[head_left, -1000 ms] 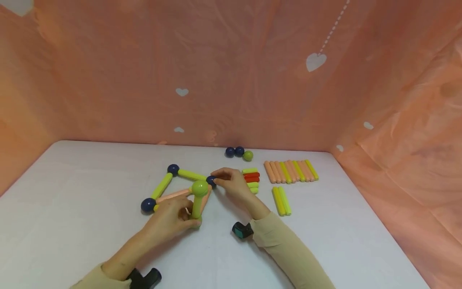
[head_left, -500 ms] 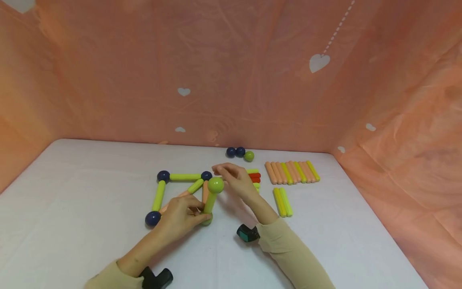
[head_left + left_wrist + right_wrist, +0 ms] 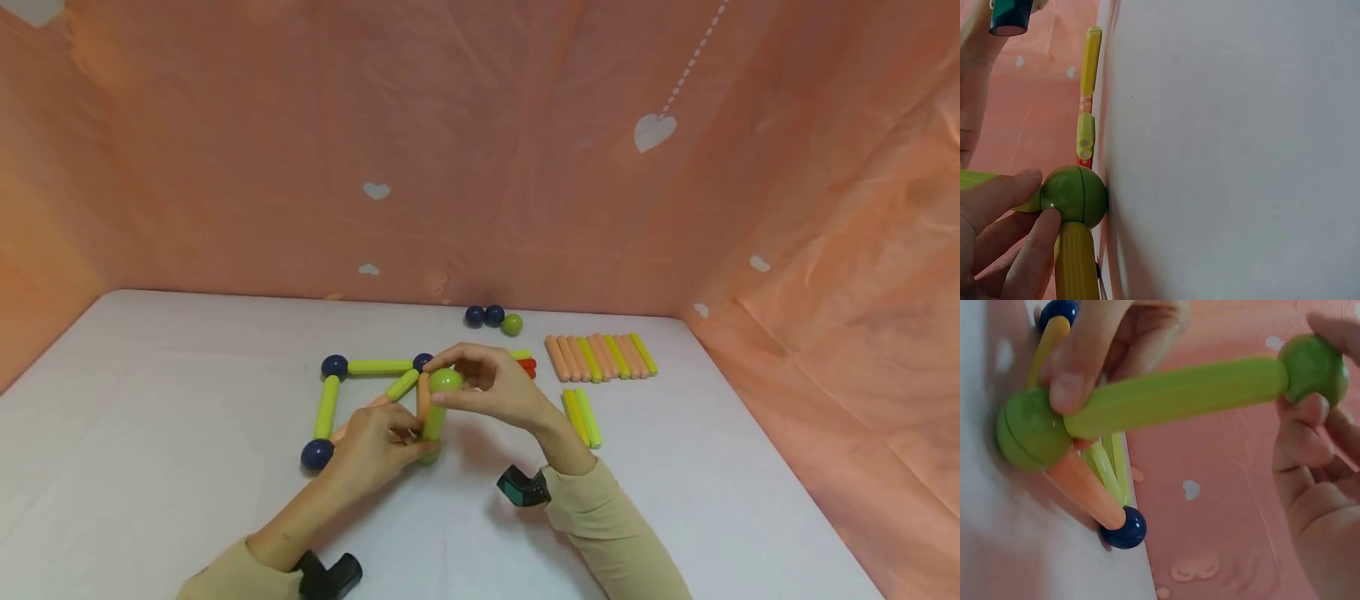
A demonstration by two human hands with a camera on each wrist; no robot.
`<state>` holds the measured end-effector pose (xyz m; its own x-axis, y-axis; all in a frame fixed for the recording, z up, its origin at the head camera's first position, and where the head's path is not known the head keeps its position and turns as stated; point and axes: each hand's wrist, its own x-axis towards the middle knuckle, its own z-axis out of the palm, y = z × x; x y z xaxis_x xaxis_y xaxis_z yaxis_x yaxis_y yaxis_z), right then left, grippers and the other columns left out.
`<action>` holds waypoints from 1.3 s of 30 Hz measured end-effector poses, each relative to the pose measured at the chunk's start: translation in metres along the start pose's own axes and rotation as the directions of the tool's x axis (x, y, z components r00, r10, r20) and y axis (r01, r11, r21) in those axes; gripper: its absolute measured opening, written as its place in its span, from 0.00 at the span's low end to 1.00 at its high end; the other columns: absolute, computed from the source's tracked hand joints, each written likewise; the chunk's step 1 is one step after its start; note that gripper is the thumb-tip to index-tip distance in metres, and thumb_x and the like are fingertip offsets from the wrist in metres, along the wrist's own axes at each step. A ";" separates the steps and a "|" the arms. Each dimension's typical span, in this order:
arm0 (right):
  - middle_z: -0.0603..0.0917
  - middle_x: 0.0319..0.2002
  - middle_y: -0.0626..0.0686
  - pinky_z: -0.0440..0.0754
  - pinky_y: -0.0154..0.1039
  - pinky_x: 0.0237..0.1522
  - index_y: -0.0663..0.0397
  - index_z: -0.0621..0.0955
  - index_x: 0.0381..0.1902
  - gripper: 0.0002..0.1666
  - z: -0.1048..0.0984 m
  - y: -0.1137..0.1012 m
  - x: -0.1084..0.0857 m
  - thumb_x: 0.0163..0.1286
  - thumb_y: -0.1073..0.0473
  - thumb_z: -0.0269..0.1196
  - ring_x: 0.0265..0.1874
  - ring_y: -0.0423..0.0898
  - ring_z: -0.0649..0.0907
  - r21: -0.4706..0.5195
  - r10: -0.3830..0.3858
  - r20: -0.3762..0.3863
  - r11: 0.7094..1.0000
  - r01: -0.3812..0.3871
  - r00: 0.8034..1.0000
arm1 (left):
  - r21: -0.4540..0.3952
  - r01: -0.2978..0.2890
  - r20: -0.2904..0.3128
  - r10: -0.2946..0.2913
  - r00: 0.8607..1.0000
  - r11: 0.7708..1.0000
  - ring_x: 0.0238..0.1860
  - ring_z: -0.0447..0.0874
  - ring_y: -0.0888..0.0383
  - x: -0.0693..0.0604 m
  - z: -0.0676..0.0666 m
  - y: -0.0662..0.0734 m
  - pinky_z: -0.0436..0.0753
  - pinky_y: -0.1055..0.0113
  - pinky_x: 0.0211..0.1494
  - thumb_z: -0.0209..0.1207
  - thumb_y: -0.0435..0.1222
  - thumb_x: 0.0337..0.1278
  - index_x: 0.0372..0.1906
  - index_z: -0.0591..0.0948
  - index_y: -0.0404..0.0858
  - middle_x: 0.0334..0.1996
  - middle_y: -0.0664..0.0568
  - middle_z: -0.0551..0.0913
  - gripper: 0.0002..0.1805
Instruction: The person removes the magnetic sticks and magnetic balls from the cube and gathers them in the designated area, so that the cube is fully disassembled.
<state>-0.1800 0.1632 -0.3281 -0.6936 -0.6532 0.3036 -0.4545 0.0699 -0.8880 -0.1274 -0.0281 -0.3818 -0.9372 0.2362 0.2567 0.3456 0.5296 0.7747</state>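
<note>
On the table lies a frame of toy building rods joined by dark blue balls (image 3: 317,455), with a peach rod (image 3: 423,396) along its right side. A light green rod (image 3: 1179,394) rises from a lower green ball (image 3: 1032,428) at the frame's near right corner and carries an upper green ball (image 3: 1313,369). My left hand (image 3: 375,442) pinches the rod's base at the lower ball, thumb and fingers touching both. My right hand (image 3: 498,387) pinches the upper ball between thumb and fingers. Part of the diagonal rods is hidden behind my left hand.
Two blue balls (image 3: 475,317) and a loose green ball (image 3: 512,324) sit at the back. A row of peach and yellow rods (image 3: 600,358) lies at the right, with two yellow-green rods (image 3: 581,417) nearer. Red rods (image 3: 528,367) are partly hidden behind my right hand.
My right hand has let go of the blue corner ball and moved down to grip the upper green ball. The frame has straightened, its near right corner shifting right with my left hand.
</note>
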 end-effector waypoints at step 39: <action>0.79 0.54 0.58 0.77 0.46 0.58 0.55 0.75 0.58 0.26 -0.061 0.066 0.028 0.63 0.56 0.66 0.54 0.57 0.79 0.222 0.601 -0.527 0.780 -0.585 0.601 | -0.112 0.120 0.031 -0.117 0.993 0.986 0.31 0.79 0.63 0.002 -0.001 -0.008 0.79 0.76 0.33 0.75 0.34 0.39 0.35 0.88 0.35 0.28 0.54 0.80 0.13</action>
<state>-0.2628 0.1955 -0.3571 -0.9846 0.0467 -0.1687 0.1751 0.2695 -0.9470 -0.1324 -0.0321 -0.3869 -0.9693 0.1977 0.1461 0.2233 0.4597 0.8595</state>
